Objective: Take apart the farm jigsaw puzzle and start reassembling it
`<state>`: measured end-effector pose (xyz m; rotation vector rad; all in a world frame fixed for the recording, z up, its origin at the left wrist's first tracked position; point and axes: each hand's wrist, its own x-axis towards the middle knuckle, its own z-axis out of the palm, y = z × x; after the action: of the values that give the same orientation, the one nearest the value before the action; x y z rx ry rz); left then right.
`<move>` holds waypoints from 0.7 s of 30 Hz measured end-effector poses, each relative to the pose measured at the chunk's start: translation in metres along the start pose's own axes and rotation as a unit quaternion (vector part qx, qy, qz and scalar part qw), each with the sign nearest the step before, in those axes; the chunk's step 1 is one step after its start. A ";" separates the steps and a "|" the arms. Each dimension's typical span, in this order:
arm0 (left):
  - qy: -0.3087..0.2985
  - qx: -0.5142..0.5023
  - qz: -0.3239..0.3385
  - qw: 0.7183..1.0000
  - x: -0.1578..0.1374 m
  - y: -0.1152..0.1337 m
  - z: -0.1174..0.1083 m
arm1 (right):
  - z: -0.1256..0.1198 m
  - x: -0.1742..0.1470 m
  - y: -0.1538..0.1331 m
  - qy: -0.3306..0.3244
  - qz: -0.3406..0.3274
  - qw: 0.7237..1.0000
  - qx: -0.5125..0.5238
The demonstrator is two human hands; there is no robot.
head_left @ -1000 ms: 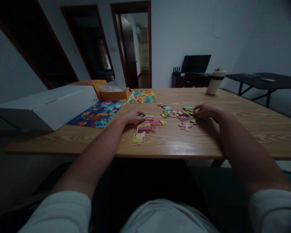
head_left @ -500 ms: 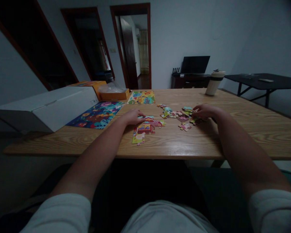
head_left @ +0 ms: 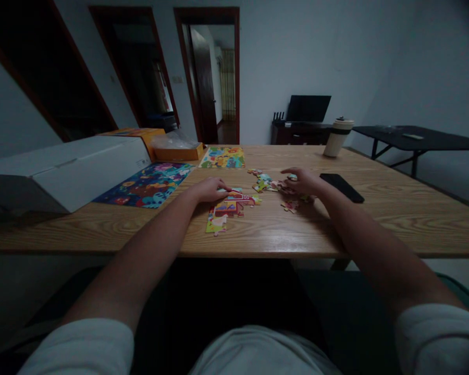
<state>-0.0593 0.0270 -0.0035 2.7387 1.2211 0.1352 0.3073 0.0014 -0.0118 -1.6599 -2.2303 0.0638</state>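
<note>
Partly joined puzzle (head_left: 227, 208): on the wooden bench (head_left: 273, 237), left of centre and near its front edge, its outline uneven.
Left grip (head_left: 211, 190): at the puzzle's far left edge, fingers bent; cannot tell whether it grasps anything.
Right grip (head_left: 304, 182): above the loose pieces (head_left: 263, 179), right of the puzzle, fingers parted; cannot tell whether one is pinched.
Puzzle step: seemingly choosing a piece; the next move calls for a fingertip pinch on just one.
Black phone (head_left: 341, 187): flat, right of the right grip.
Cup (head_left: 338, 139): upright, far right.
</note>
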 end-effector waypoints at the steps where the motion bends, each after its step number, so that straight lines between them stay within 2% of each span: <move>1: 0.000 0.002 0.000 1.000 0.000 -0.001 0.000 | 0.006 0.002 -0.011 0.007 -0.046 0.999 -0.003; 3: 0.004 0.002 0.002 1.000 0.001 -0.003 0.001 | 0.018 0.005 -0.030 0.007 -0.114 0.993 -0.021; 5: 0.008 -0.010 0.005 1.000 0.001 -0.004 0.002 | 0.027 0.008 -0.044 -0.017 -0.146 0.988 -0.038; 8: 0.009 -0.031 -0.007 0.999 0.002 -0.006 0.002 | 0.031 0.009 -0.049 -0.046 -0.153 0.985 -0.059; 11: 0.004 -0.046 -0.019 0.999 0.001 -0.007 0.001 | 0.027 0.008 -0.046 -0.030 -0.148 0.986 -0.075; 15: -0.006 -0.054 -0.016 0.998 0.000 -0.009 -0.001 | 0.019 0.006 -0.037 0.001 -0.116 0.989 -0.092; 21: 0.011 -0.054 -0.033 0.998 -0.004 -0.009 -0.003 | 0.008 0.005 -0.019 0.022 0.007 0.996 -0.083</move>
<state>-0.0684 0.0301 -0.0023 2.6082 1.2684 0.2171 0.2863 0.0018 -0.0136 -1.7444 -2.2443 -0.1574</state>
